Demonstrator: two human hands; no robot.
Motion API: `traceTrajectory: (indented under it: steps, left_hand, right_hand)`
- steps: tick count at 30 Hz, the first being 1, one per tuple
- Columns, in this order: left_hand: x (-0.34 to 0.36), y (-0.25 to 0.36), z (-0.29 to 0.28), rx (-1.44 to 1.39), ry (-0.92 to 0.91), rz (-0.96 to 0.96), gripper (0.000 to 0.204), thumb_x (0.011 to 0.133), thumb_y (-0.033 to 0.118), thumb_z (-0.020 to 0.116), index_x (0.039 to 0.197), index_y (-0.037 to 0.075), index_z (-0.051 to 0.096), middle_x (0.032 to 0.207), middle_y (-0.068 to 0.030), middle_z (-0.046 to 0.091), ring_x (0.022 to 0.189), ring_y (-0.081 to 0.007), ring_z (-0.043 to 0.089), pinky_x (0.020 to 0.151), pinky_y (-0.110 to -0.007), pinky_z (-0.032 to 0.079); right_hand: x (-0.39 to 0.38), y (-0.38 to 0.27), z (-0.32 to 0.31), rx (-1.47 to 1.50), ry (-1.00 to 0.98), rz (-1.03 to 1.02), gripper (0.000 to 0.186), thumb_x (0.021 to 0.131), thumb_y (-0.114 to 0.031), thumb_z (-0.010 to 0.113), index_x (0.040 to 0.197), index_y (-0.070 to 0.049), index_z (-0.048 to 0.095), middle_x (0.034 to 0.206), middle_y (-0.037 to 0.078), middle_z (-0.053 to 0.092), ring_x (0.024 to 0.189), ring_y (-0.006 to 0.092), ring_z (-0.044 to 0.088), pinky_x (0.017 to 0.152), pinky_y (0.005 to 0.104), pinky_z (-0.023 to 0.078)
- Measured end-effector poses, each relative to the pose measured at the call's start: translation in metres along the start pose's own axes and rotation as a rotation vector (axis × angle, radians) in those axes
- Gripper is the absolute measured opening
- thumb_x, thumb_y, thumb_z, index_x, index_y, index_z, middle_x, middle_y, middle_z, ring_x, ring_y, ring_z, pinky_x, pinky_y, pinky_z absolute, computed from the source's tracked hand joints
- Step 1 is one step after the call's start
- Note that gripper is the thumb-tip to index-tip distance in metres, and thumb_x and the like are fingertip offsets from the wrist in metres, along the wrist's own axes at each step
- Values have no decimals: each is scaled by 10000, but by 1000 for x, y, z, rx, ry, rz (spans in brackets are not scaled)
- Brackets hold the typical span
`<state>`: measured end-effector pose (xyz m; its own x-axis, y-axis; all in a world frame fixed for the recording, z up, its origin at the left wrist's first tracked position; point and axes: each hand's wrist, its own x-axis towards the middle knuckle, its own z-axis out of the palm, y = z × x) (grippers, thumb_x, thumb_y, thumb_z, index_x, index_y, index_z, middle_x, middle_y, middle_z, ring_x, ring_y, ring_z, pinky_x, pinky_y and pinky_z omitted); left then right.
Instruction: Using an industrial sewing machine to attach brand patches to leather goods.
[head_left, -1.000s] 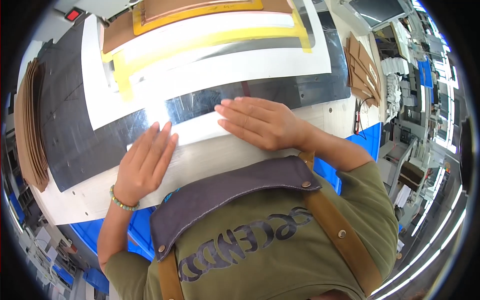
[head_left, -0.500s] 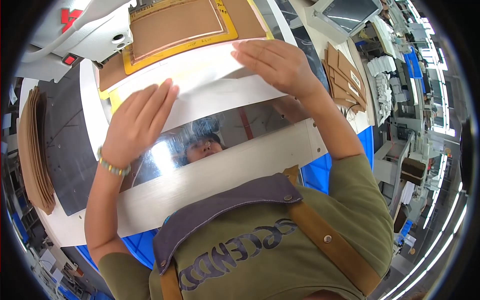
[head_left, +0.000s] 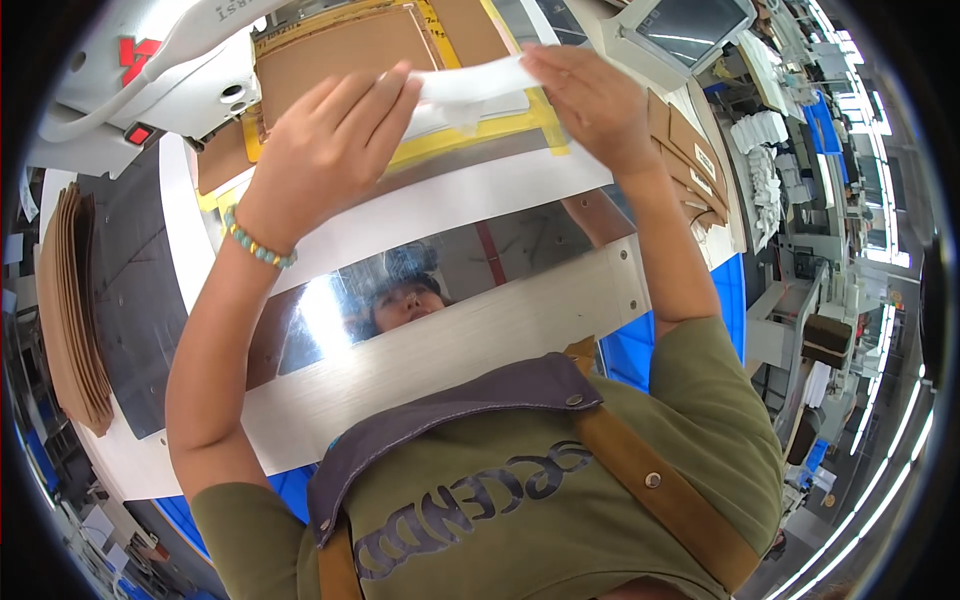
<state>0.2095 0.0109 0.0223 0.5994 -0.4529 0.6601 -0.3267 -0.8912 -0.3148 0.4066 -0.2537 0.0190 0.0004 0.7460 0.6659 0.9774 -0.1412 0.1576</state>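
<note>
My left hand and my right hand are closed on opposite ends of a narrow white strip, stretched between them above a jig. Under it a brown board has a yellow frame on it, and yellow tape runs along the jig's edges on a white sheet. In front of these lies a shiny metal plate with a reflection in it, beside a pale strip of table edge.
At upper left stands a white machine with a red button. A stack of brown sheets lies left, more brown pieces right, near a screen. Blue bins show below the table; white piles sit farther right.
Both hands have moved away from me, from the metal plate's near part up over the jig. The white strip, which lay at the table's front, is now lifted between my fingers.
</note>
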Motion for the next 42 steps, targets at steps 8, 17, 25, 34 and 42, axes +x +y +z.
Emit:
traceTrajectory:
  steps: [8, 17, 25, 34, 42]
  left_hand:
    - [-61, 8, 1, -19, -243, -7, 418, 838, 32, 742, 1252, -24, 719, 1275, -119, 740, 1121, -254, 714, 914, -362, 611]
    - [-74, 1, -9, -179, -246, -195, 375, 847, 28, 705, 1221, -2, 717, 1203, -125, 751, 1076, -282, 727, 906, -384, 610]
    - [-75, 2, -5, -234, -220, -295, 315, 854, -3, 718, 1169, 1, 726, 1074, -116, 750, 997, -279, 730, 871, -384, 607]
    - [-72, 3, -9, -243, -230, -288, 317, 868, 37, 704, 1182, 8, 733, 1138, -109, 751, 1055, -266, 718, 911, -373, 598]
    - [-79, 4, -16, -230, -367, -342, 470, 884, 21, 737, 1351, 33, 684, 1343, -122, 711, 1203, -309, 676, 1027, -418, 559]
  right_hand:
    - [-20, -19, 30, 77, -165, -5, 256, 931, -116, 762, 1184, -76, 760, 1333, 58, 743, 1229, 240, 707, 973, 353, 611]
    - [-5, -48, 12, 220, -194, 127, 440, 898, -322, 842, 1256, -82, 755, 1438, 92, 691, 1328, 312, 648, 1103, 433, 533]
    - [17, -82, 16, 265, -160, 81, 309, 874, -308, 865, 1050, -77, 759, 1436, 95, 672, 1383, 322, 593, 1115, 455, 506]
    - [20, -75, 21, 267, -264, 23, 120, 901, -151, 812, 985, -75, 773, 1335, 40, 721, 1361, 287, 606, 1076, 442, 521]
    - [20, -51, -40, 263, -459, 26, 123, 898, -98, 791, 1019, -91, 773, 1235, 42, 762, 1163, 279, 710, 969, 418, 575]
